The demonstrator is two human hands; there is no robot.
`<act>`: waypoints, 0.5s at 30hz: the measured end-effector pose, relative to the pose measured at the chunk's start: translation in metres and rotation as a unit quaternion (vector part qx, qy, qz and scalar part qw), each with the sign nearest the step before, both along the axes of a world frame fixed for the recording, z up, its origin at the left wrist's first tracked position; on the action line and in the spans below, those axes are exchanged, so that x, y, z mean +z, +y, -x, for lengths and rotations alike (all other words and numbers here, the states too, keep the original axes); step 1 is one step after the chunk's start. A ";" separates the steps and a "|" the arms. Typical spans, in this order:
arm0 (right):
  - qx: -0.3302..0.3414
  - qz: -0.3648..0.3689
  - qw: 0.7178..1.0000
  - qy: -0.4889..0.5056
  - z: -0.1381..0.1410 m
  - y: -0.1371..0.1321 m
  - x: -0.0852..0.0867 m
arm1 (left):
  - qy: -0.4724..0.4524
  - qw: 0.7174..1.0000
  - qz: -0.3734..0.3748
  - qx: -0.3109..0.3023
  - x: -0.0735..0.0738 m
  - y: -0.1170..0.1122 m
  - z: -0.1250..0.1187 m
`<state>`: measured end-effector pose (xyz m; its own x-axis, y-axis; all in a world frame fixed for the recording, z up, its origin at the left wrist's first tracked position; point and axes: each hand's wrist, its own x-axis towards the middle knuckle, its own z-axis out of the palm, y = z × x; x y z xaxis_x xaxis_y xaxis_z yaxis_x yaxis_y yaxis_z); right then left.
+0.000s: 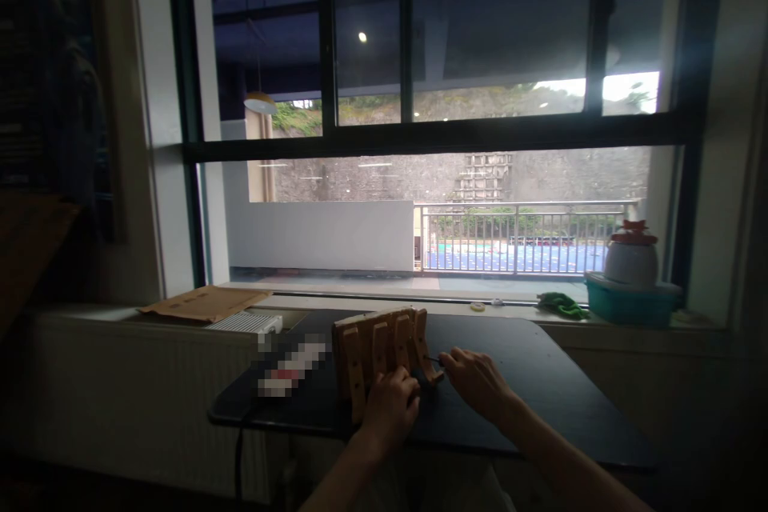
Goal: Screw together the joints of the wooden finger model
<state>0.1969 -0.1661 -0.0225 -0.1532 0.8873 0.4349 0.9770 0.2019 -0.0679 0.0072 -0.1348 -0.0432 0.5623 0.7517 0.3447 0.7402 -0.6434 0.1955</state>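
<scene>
A wooden block with several upright slats [378,348] stands on the dark table [540,368] in front of me. My left hand [390,408] is closed around the near lower side of this wooden piece. Just to its right, my right hand [474,380] rests on the table with fingers pinched on a thin dark tool whose tip points at the wooden piece's right slat. The dim light hides what the tool is.
A blurred flat object [292,366] lies on the table's left part. On the windowsill sit a cardboard envelope [204,304], a white box [246,323], a green cloth [561,305] and a teal tub [630,300] bearing a white pot [630,256]. A large window fills the background.
</scene>
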 end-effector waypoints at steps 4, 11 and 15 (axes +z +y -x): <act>-0.039 0.015 0.997 0.058 0.004 0.005 -0.006 | 0.008 1.000 0.003 -0.004 0.006 -0.001 -0.001; -0.084 0.018 0.985 0.151 0.006 0.009 -0.020 | 0.015 1.000 0.008 0.006 0.007 -0.003 -0.003; -0.051 -0.002 0.987 0.155 0.005 0.006 -0.023 | -0.052 0.998 0.022 -0.028 0.011 -0.011 0.007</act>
<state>0.1915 -0.1598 -0.0450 0.0778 0.8897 0.4498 0.9243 0.1047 -0.3670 -0.0002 -0.1463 -0.0323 0.5665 0.7359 0.3707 0.6782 -0.6720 0.2974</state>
